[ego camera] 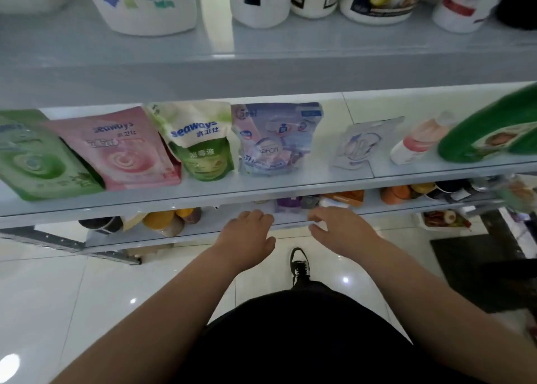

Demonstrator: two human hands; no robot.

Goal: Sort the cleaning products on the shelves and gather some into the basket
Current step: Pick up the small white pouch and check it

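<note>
Glossy white floor tiles [87, 296] carry bright spots of light; a dark mat [465, 267] lies right, below pale grey shelves [261, 72].

On the middle shelf [261, 192] a row of pouches [200, 142] fills our left, then rightward come a flat packet [361, 145], a small bottle [418, 142] and a large bottle [494, 130]. Tubs [380, 0] stand on the upper shelf [319, 40]. Our left hand [247, 232] and right hand [340, 229] are at the lower shelf's [197, 232] front edge.

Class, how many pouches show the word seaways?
2: the pink pouch and the white-and-green pouch beside it on the middle shelf. The far-left green pouch is too blurred to read.
</note>
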